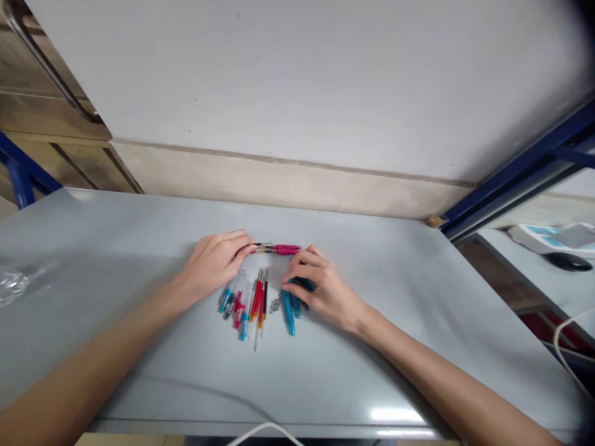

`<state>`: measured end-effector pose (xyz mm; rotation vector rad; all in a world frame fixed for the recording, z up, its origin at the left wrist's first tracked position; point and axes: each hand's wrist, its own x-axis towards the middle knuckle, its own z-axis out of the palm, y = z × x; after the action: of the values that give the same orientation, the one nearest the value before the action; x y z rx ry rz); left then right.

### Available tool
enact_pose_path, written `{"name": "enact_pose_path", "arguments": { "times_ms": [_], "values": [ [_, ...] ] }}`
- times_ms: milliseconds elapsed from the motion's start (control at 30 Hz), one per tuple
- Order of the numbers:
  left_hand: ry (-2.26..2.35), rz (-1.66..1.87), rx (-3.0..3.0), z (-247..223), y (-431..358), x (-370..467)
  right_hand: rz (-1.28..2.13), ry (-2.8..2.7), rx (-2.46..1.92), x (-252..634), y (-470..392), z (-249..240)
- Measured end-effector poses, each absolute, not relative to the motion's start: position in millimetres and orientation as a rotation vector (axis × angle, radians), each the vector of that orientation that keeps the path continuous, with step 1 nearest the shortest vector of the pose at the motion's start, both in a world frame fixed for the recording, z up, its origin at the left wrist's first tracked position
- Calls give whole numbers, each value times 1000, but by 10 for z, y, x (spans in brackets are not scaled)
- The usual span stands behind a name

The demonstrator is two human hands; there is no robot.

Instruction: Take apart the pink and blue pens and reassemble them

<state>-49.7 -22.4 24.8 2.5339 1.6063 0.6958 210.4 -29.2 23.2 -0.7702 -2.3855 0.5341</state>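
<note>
Pens with pink grips (288,249) lie crosswise on the grey surface (395,371), beyond the other pen parts and between the two hands. The left hand (220,257) rests at the left end of this group, fingers bent and thumb drawn in near the fingertips; whether it is clamped on a part cannot be told. The right hand (318,285) is positioned over the blue barrels (289,314), fingers curled and thumb near the index finger; it partly covers dark parts beneath the palm, and its hold cannot be determined. Immediately left of the barrels is a small cluster of springs (275,303). Left of the springs, red and black refills (259,297) lie side by side, tips toward the near edge. Adjacent on their left are clear tubes (242,284) with blue, pink and dark ends. At the far left of the surface lies clear crumpled plastic (13,284). A pale wall (302,80) stands behind the surface, with a metal cabinet (41,105) at left. At right, past a blue frame (520,164), are a white device (553,238) with a screen and a black mouse (568,262).
</note>
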Motion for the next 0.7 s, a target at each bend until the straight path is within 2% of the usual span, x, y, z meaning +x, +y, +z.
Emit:
{"name": "enact_pose_path", "arguments": {
  "times_ms": [700],
  "values": [
    [1574,687,2584,278,-256,-492,140,-2781,-701,1960,-234,393]
  ]
}}
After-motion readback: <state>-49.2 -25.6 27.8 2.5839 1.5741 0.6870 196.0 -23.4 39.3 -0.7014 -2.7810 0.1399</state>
